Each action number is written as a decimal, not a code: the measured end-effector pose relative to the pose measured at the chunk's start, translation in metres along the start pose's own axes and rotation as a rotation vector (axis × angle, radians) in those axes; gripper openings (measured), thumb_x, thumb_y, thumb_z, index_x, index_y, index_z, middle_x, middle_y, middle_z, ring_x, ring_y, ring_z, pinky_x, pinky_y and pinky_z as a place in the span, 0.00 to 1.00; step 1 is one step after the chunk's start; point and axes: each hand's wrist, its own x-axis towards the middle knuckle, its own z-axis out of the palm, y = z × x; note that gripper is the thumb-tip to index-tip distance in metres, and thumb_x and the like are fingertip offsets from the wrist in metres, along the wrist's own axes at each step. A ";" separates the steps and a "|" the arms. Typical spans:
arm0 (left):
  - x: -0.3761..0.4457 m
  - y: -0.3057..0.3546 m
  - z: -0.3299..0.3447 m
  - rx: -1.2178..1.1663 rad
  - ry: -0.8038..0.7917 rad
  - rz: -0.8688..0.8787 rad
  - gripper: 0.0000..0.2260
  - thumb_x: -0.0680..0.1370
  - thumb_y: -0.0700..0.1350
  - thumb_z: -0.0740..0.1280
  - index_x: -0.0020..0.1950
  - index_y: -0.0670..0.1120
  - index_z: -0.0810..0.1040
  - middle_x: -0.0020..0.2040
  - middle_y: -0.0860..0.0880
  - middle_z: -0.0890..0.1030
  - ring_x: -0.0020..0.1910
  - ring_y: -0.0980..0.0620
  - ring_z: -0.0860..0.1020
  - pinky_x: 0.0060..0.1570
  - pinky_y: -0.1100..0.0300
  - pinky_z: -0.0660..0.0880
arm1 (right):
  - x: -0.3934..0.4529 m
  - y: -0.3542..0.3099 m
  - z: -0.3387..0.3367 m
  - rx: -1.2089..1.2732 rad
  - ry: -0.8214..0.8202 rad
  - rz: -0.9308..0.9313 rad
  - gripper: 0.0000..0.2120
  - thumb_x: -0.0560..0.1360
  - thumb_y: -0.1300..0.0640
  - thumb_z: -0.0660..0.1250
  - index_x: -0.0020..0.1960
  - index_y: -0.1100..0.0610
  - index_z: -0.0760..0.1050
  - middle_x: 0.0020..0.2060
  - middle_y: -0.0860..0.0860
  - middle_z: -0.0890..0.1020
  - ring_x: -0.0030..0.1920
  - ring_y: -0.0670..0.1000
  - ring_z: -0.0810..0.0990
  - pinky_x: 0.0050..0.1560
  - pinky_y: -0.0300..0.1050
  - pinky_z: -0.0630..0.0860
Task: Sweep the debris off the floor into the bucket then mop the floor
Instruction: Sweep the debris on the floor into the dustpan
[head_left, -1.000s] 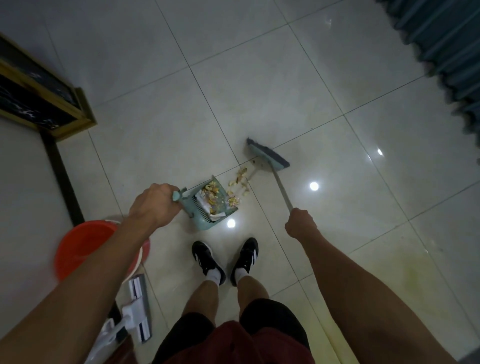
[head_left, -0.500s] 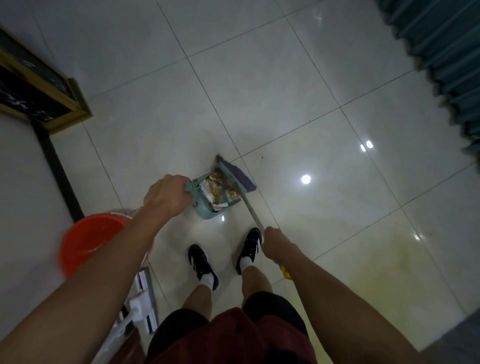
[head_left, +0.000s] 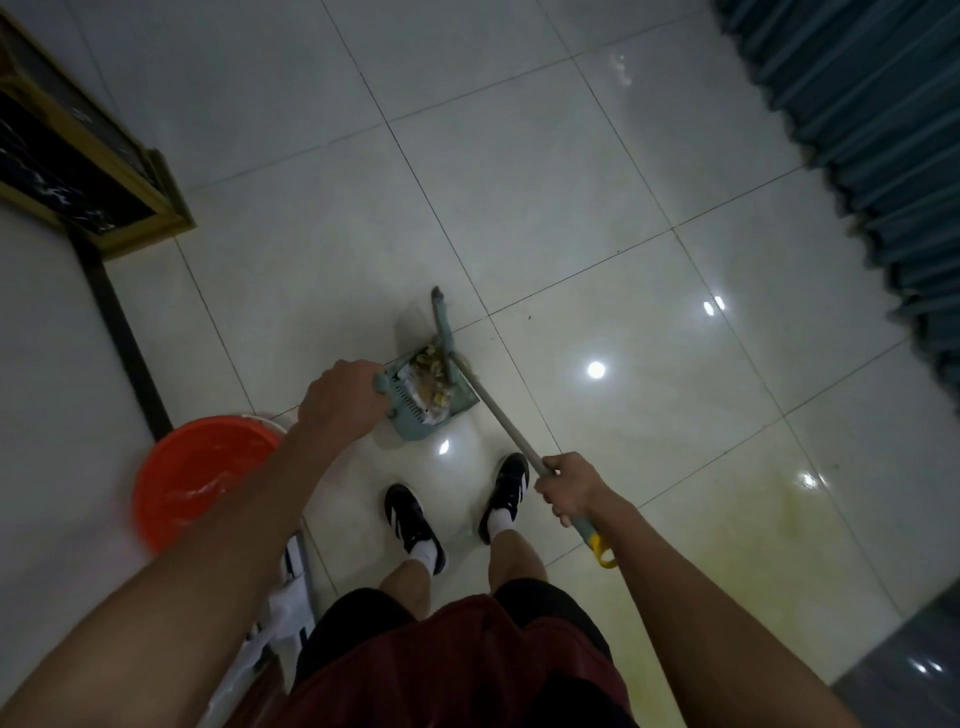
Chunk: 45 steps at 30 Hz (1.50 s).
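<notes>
From the head camera, looking down, the person stands on a glossy pale tiled floor (head_left: 519, 182) crossed by dark grout lines. The left hand (head_left: 340, 397) is curled tight round the handle of a teal dustpan (head_left: 410, 415), which sits on the floor just ahead of the black shoes (head_left: 413, 522). The pan holds a heap of yellow-brown debris (head_left: 431, 379) mixed with whitish scraps. The right hand (head_left: 569, 486) is clamped round the broom handle (head_left: 498, 415), which slants up and left from the fist to the mouth of the dustpan; the teal broom head (head_left: 443, 325) stands at the pan's far open edge, its lower part touching the debris. Behind the fist the handle's teal end with a yellow loop (head_left: 602, 551) sticks out. An orange bucket (head_left: 197, 473) stands on the floor to the left of the person, near the left forearm, with some whitish matter inside; it is blurred. Below it, partly hidden by the arm, lies a white flat mop (head_left: 291, 587). A dark marble-patterned table with a gold rim (head_left: 93, 182) fills the upper left corner, and a teal pleated curtain (head_left: 857, 130) hangs along the upper right edge. A yellowish stain (head_left: 753, 545) tints the tiles at lower right.
</notes>
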 end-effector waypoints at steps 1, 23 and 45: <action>-0.003 -0.005 -0.002 -0.002 0.004 -0.009 0.04 0.73 0.45 0.69 0.39 0.48 0.77 0.37 0.48 0.78 0.39 0.44 0.79 0.38 0.57 0.72 | -0.003 -0.002 0.000 0.017 0.005 -0.008 0.16 0.78 0.66 0.63 0.64 0.58 0.71 0.32 0.56 0.74 0.24 0.50 0.69 0.22 0.40 0.67; -0.018 -0.072 -0.039 0.008 -0.010 -0.145 0.04 0.74 0.45 0.68 0.39 0.49 0.77 0.37 0.48 0.79 0.38 0.47 0.80 0.38 0.57 0.75 | 0.054 -0.105 0.042 0.635 -0.139 0.015 0.03 0.79 0.64 0.64 0.48 0.64 0.74 0.34 0.60 0.77 0.24 0.49 0.70 0.22 0.37 0.68; -0.013 -0.053 -0.037 0.069 -0.023 -0.127 0.06 0.76 0.44 0.66 0.39 0.49 0.79 0.36 0.47 0.81 0.34 0.48 0.80 0.33 0.58 0.76 | 0.060 -0.017 -0.004 -0.576 0.022 -0.107 0.14 0.83 0.60 0.56 0.66 0.62 0.71 0.53 0.59 0.79 0.39 0.54 0.78 0.37 0.49 0.81</action>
